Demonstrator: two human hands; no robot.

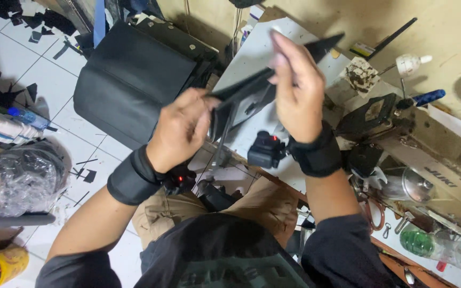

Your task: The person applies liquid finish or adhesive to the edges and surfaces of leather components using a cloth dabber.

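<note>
A black leather piece point(273, 74) is pinched at its near end by the left grip point(180, 128) and pressed flat-fingered by the right grip point(294, 90); below both lies the white tabletop point(252, 53); left of the grips, a black bag point(129, 80)

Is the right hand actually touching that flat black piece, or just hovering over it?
Touching. In the head view the right hand lies flat against the black piece, fingers pressed on its surface with no gap, while the left hand pinches its lower end.
</note>
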